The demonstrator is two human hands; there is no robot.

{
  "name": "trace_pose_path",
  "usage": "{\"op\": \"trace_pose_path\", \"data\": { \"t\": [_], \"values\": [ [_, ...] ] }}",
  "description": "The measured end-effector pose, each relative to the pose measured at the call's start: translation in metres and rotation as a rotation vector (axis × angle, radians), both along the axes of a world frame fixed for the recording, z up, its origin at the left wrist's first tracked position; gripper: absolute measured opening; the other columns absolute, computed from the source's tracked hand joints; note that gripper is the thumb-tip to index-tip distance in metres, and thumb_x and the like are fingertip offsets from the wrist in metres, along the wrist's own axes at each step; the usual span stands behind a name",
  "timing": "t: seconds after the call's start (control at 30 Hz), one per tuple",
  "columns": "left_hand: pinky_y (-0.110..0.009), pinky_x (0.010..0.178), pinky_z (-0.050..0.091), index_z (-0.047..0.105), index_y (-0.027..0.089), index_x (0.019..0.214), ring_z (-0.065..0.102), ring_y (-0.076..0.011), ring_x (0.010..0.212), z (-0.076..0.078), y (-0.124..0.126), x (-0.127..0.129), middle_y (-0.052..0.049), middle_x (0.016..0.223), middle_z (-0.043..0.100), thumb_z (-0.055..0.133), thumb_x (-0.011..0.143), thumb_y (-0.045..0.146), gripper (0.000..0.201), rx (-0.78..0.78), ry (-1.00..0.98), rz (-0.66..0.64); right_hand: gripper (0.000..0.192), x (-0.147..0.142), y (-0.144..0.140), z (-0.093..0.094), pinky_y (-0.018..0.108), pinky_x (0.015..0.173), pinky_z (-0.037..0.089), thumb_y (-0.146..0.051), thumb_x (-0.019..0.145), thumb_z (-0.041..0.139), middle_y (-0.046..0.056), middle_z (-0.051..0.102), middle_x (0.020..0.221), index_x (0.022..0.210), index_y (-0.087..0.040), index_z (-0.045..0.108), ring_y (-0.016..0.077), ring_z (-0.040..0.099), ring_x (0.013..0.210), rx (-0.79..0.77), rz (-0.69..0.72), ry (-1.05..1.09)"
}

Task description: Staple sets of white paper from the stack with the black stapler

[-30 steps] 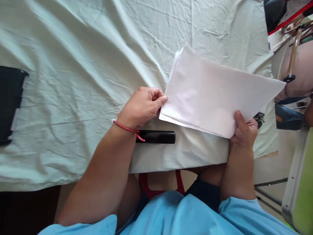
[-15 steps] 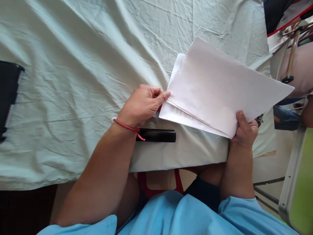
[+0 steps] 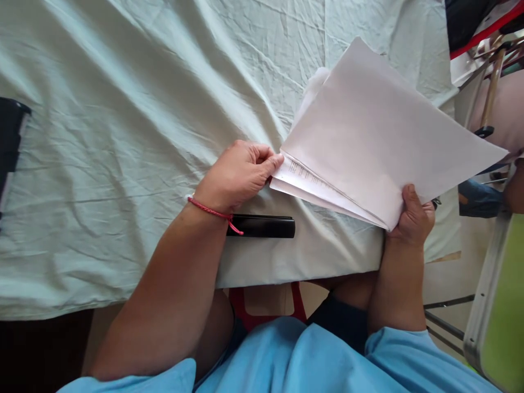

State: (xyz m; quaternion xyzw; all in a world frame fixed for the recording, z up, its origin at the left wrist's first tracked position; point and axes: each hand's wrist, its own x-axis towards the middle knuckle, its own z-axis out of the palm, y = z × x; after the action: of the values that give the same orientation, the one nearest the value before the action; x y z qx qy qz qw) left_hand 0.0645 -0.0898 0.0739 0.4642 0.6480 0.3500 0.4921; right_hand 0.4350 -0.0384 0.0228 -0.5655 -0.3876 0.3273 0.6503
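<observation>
My right hand (image 3: 413,213) grips the near corner of a stack of white paper sheets (image 3: 376,136), holding it tilted above the table. The top sheets are lifted, and faint print shows on a lower sheet (image 3: 305,177). My left hand (image 3: 241,172) pinches the left edge of the lower sheets with thumb and fingers. A red string bracelet is on my left wrist. A black stapler-like bar (image 3: 262,226) lies on the cloth just below my left hand.
A wrinkled pale green cloth (image 3: 123,136) covers the table. A black object (image 3: 10,142) sits at the left edge. Chair frames and clutter (image 3: 487,65) stand at the right. A red stool (image 3: 266,305) shows under the table.
The top sheets have swung up and away to the right, opening the stack and exposing a printed lower sheet. My left hand stays at the stack's left edge.
</observation>
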Motion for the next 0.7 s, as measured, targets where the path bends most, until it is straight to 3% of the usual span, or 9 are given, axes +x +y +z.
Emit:
{"op": "trace_pose_path", "data": {
  "t": [0.17, 0.3, 0.43, 0.6, 0.7],
  "values": [
    [-0.029, 0.066, 0.044, 0.073, 0.021, 0.082, 0.056, -0.0154, 0.070, -0.005, 0.003, 0.006, -0.003, 0.080, 0.071, 0.070, 0.112, 0.037, 0.034, -0.003, -0.244, 0.216, 0.047, -0.001, 0.000, 0.001, 0.042, 0.133, 0.060, -0.041, 0.068, 0.105, 0.004, 0.089, 0.122, 0.105, -0.020, 0.087, 0.0235, 0.083, 0.129, 0.014, 0.002, 0.007],
    [-0.029, 0.076, 0.054, 0.078, 0.021, 0.093, 0.065, -0.0177, 0.082, -0.006, 0.001, 0.005, -0.003, 0.090, 0.078, 0.082, 0.095, 0.022, 0.005, 0.021, -0.211, 0.192, 0.045, -0.003, -0.001, 0.001, 0.047, 0.136, 0.057, -0.043, 0.067, 0.105, 0.003, 0.089, 0.124, 0.102, -0.022, 0.086, 0.0256, 0.083, 0.131, 0.019, 0.028, -0.022],
    [-0.030, 0.079, 0.053, 0.075, 0.021, 0.085, 0.067, -0.0176, 0.083, -0.010, 0.000, 0.004, -0.001, 0.090, 0.076, 0.080, 0.091, 0.018, 0.008, 0.064, -0.217, 0.193, 0.047, -0.005, -0.003, 0.002, 0.042, 0.133, 0.060, -0.043, 0.066, 0.107, 0.005, 0.089, 0.124, 0.102, -0.021, 0.087, 0.0249, 0.083, 0.130, 0.024, 0.018, -0.015],
    [-0.030, 0.067, 0.040, 0.061, 0.021, 0.068, 0.048, -0.0136, 0.068, -0.011, 0.001, 0.006, 0.003, 0.071, 0.056, 0.073, 0.103, 0.023, 0.037, 0.095, -0.193, 0.186, 0.041, -0.008, -0.004, 0.004, 0.048, 0.138, 0.055, -0.044, 0.068, 0.105, 0.003, 0.090, 0.122, 0.098, -0.023, 0.086, 0.0251, 0.084, 0.128, 0.031, 0.035, -0.024],
    [-0.030, 0.066, 0.040, 0.066, 0.021, 0.073, 0.048, -0.0148, 0.068, -0.010, 0.001, 0.007, 0.002, 0.070, 0.058, 0.075, 0.104, 0.029, 0.033, 0.083, -0.184, 0.204, 0.041, -0.009, -0.004, 0.005, 0.049, 0.138, 0.055, -0.045, 0.067, 0.105, 0.002, 0.090, 0.121, 0.096, -0.024, 0.086, 0.0250, 0.084, 0.127, 0.032, 0.036, -0.027]
  ]
}}
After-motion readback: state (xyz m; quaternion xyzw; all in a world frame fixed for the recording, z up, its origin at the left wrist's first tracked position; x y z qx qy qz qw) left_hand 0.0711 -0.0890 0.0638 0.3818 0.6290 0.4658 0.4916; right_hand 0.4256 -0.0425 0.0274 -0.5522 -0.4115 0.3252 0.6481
